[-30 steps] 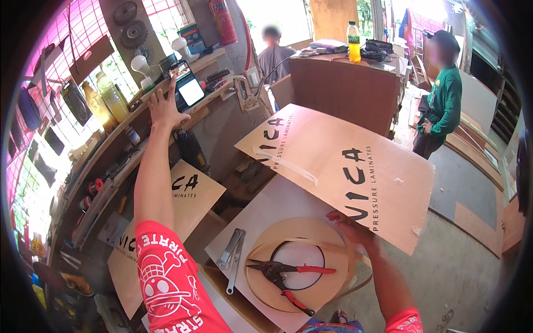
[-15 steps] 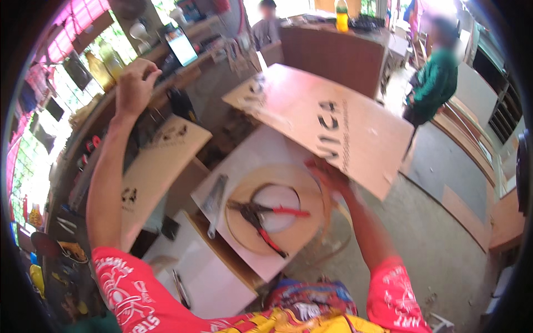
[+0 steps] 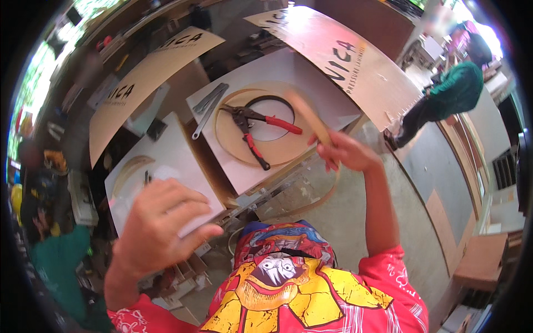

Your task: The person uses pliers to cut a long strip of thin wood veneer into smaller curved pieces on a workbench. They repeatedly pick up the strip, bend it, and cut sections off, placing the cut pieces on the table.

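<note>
My right hand pinches a light wood-coloured strip, which rises past the roll and loops downward. My left hand hovers over or near the left white panel, its fingers bent but apart, holding nothing. On the right white panel lies a coiled roll of wood-coloured banding with red-handled snips across it. Metal bars lie left of the roll. Some dark item on the left panel is partly hidden behind my left hand.
Printed laminate boards sit beyond and left of the panels. A person in green stands at the right. Large sheets and a brown wooden piece lie along the right side. Tools crowd the left bench.
My left hand has come down from the phone on the shelf to over the left panel. My right hand has left the board's edge, raising the strip. The view has tilted downward.
</note>
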`<action>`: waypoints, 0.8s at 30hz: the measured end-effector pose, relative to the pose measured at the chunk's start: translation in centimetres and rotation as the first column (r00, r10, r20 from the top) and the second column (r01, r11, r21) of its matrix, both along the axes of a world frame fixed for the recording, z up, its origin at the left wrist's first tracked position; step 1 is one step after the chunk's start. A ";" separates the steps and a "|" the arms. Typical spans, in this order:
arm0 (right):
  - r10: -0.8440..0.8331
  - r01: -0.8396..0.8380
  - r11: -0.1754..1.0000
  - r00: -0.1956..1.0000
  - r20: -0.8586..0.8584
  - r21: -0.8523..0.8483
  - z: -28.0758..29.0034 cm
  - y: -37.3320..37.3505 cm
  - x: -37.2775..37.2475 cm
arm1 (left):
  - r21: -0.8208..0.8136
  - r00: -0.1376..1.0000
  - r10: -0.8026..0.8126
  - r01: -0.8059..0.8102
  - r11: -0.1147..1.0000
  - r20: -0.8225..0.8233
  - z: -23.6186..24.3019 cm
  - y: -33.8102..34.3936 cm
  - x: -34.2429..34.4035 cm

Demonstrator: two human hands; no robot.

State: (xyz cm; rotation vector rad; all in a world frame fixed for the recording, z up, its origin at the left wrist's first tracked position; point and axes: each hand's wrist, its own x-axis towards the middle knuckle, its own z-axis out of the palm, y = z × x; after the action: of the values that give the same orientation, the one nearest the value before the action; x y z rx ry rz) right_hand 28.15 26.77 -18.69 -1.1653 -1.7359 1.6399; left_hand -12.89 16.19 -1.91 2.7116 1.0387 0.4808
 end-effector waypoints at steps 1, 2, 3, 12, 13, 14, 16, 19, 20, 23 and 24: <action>0.053 -0.054 0.998 0.995 0.079 0.017 0.9 -1.9 -0.9 | 0.030 0.997 0.047 -0.049 0.998 0.061 -0.8 -2.2 0.4; 0.176 -0.180 0.984 0.977 0.123 0.016 2.2 -3.9 -1.6 | 0.054 0.987 0.097 -0.105 0.993 0.125 -1.8 -4.3 1.6; 0.293 -0.298 0.955 0.942 0.164 0.004 3.4 -6.1 -2.0 | 0.070 0.972 0.142 -0.158 0.985 0.189 -2.7 -6.0 3.0; 0.617 -0.608 0.675 0.776 0.132 0.417 1.6 -14.0 -8.1 | -0.654 0.831 0.551 -0.378 0.656 0.073 -9.4 -18.5 2.9; 0.584 -0.596 0.693 0.794 0.169 0.406 1.6 -14.1 -8.7 | -0.730 0.756 0.653 -0.425 0.536 0.039 -9.0 -19.6 2.1; 0.541 -0.576 0.715 0.815 0.208 0.396 1.5 -14.5 -9.7 | -0.633 0.751 0.659 -0.492 0.598 0.039 -9.6 -20.5 0.8; 0.463 -0.518 0.743 0.855 0.233 0.423 1.1 -15.1 -11.9 | -0.412 0.744 0.668 -0.599 0.687 0.032 -11.0 -21.7 -2.3; 0.391 -0.446 0.741 0.894 0.218 0.501 0.3 -14.7 -15.2 | -0.617 0.443 0.894 -0.687 0.384 0.062 -12.3 -23.1 -6.8; 0.378 -0.450 0.731 0.893 0.245 0.513 0.5 -14.2 -15.9 | -0.560 0.404 0.908 -0.729 0.394 0.114 -13.0 -23.6 -9.2; 0.368 -0.450 0.731 0.893 0.259 0.514 0.0 -12.6 -17.0 | -0.673 0.100 0.982 -0.718 0.181 0.157 -13.8 -25.2 -16.2; 0.347 -0.432 0.744 0.902 0.257 0.510 -0.1 -12.0 -17.2 | -0.635 0.083 0.964 -0.737 0.231 0.254 -14.5 -25.1 -18.0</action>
State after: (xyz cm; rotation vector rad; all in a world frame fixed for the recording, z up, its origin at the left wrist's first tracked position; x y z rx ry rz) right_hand 11.00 14.75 -18.82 -0.6736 -2.4670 1.1131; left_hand -30.92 -8.92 -16.43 1.0263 2.1608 1.1175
